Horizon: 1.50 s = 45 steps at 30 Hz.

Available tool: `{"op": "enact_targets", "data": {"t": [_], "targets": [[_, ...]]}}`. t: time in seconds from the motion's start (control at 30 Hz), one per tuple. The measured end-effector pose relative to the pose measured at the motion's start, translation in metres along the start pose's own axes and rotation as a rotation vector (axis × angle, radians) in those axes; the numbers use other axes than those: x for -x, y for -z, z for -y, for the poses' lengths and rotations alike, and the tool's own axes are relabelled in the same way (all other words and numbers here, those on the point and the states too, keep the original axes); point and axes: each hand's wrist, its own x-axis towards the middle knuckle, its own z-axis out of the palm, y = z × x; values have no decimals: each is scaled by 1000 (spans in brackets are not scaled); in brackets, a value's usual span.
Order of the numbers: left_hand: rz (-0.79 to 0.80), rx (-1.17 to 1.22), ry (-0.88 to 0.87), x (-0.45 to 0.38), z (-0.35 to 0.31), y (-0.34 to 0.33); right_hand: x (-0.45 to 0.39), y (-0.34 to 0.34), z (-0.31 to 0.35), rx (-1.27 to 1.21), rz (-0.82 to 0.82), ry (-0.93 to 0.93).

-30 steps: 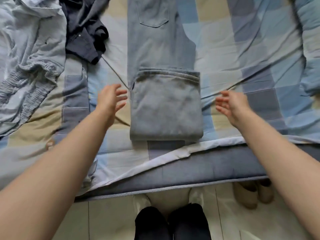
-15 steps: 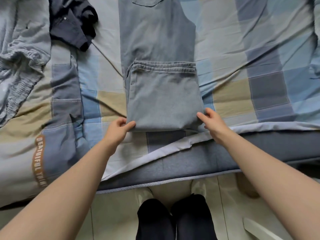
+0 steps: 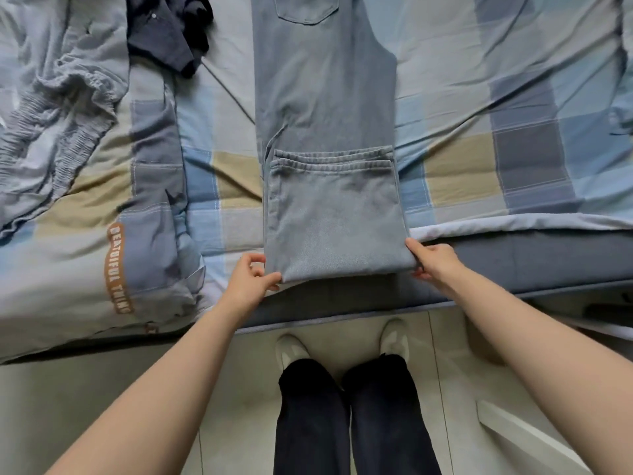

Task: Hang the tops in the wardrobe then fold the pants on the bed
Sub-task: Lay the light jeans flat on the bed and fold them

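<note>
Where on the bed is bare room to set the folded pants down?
Bare checked bedsheet lies right of the grey pants. A narrower strip runs between the pants and the rumpled quilt. The upper left is crowded by the quilt and a dark navy garment.

Checked bedsheet [image 3: 496, 108] in blue, grey and tan squares covered the upper frame, creased. Brown lettered patch [image 3: 118, 267] sat at left centre. Grey mattress edge [image 3: 534, 258] ran along right centre. Pale tiled floor [image 3: 85, 399] filled the bottom; two light slippers [image 3: 291, 347] stood at bottom centre.
</note>
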Motion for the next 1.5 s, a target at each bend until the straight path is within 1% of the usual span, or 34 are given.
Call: {"op": "enact_targets", "data": {"t": [0.07,0.1,0.17,0.23,0.3,0.37,0.4,0.47,0.57,0.63,0.83,0.93,1.03,1.07,1.13,1.2,1.27,1.3,1.33,1.37,1.43,1.5], "targets": [[34,-68,-52,24,17,5,20,10,-13,146,12,92],[48,-82,-91,33,22,6,29,14,-20,207,31,186],[82,-92,-179,59,31,7,60,19,-36,314,106,433],[123,-107,-236,81,32,8,84,23,-54,489,157,622],[148,-137,-295,98,28,13,103,29,-67,612,110,685],[150,-180,-373,113,25,19,117,35,-73,649,-3,733],[128,-202,-401,120,23,20,124,36,-74,670,-53,771],[24,-185,-396,131,25,22,133,39,-75,711,-104,860],[-136,-51,-325,143,32,24,143,42,-72,728,-128,946],[-196,-30,-315,148,37,25,147,42,-70,723,-127,992],[-330,-83,-412,144,29,22,143,35,-58,668,-43,1021],[-346,-211,-536,137,21,23,135,36,-47,630,-17,995],[-385,-398,-683,133,25,29,130,39,-45,652,77,983],[-364,-481,-740,132,31,32,130,41,-46,672,121,977],[-253,-629,-824,134,44,38,129,46,-50,708,186,954],[-74,-706,-820,135,57,42,127,51,-55,747,258,912],[87,-860,-928,138,66,44,126,55,-56,808,367,845],[181,-873,-898,137,67,46,125,58,-55,837,426,810],[239,-841,-824,135,63,47,123,63,-50,856,468,777],[253,-807,-732,135,52,50,122,66,-44,856,482,754],[228,-700,-573,123,18,57,114,73,-20,811,458,735],[244,-617,-455,108,-29,65,107,76,12,748,432,716]]}}
